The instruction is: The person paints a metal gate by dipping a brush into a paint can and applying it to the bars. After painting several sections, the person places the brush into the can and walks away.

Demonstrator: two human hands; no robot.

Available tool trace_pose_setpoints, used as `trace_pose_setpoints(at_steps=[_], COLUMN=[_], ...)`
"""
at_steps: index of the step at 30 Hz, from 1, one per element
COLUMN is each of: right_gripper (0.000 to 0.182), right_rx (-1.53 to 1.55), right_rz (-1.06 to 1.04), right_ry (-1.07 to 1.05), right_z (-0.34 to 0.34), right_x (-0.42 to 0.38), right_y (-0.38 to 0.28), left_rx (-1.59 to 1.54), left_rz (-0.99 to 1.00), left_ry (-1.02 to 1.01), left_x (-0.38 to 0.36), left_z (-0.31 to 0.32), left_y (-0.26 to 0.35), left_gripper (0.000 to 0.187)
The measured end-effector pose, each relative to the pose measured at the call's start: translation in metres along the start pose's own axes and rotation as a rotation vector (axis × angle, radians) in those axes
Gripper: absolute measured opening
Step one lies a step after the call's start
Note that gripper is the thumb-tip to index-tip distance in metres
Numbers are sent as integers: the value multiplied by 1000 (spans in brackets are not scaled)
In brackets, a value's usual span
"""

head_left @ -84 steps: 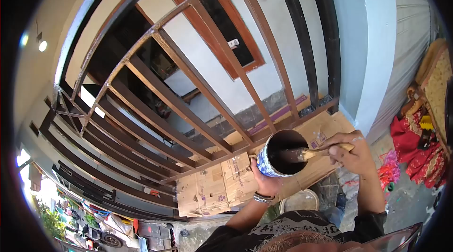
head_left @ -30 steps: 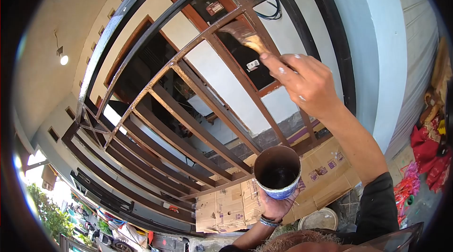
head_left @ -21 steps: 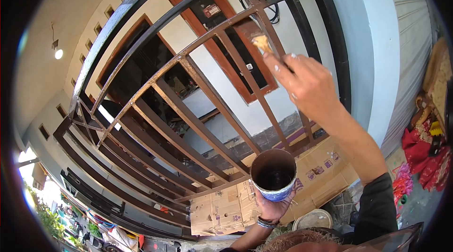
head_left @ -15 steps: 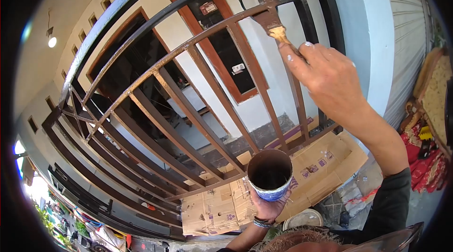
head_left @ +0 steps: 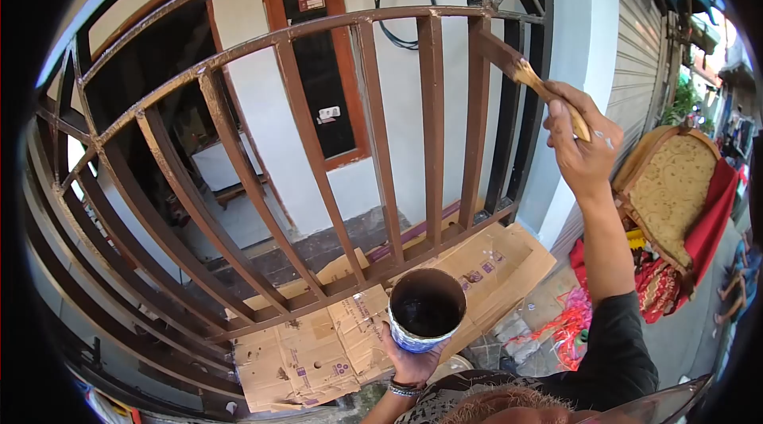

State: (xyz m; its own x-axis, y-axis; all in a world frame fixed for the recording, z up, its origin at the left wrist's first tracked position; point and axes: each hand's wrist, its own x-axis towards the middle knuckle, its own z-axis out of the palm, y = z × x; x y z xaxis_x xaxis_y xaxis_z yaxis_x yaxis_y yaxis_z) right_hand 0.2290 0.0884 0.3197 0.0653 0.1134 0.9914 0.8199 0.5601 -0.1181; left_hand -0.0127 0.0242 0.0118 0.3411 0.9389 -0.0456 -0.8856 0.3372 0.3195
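A metal railing (head_left: 433, 130) with brown and black bars spans the view. My right hand (head_left: 584, 134) grips the wooden handle of a paintbrush (head_left: 526, 70), whose brown bristles touch the upper part of a brown bar near the railing's right side. Low in the middle, my left hand (head_left: 413, 362) holds a blue and white can (head_left: 421, 336) from below and its side; dark paint shows inside. The can is upright, its mouth facing up, in front of the railing's lower rail.
Flattened cardboard (head_left: 302, 360) lies under the railing. Behind the bars are a white wall and an orange-framed window (head_left: 350, 90). At right stand a patterned chair back (head_left: 671, 189), red cloth (head_left: 660, 289) and a shutter (head_left: 636, 66). Pink strips (head_left: 568, 329) lie on the ground.
The view has turned to the right. My right hand has moved the brush from the top rail's joint to the right side of a bar. The can stays in my left hand.
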Motion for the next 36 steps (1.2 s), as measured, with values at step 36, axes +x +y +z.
trace_pose_setpoints(at_steps=[36], right_gripper=[20], right_rx=[-574], right_rz=[-392], right_ry=[30], right_z=[52], right_x=[40], right_y=[-14], left_rx=[-69], left_rz=[-362], left_ry=[-126], left_x=[-25], left_z=[-60], left_y=[-1], left_gripper=[88])
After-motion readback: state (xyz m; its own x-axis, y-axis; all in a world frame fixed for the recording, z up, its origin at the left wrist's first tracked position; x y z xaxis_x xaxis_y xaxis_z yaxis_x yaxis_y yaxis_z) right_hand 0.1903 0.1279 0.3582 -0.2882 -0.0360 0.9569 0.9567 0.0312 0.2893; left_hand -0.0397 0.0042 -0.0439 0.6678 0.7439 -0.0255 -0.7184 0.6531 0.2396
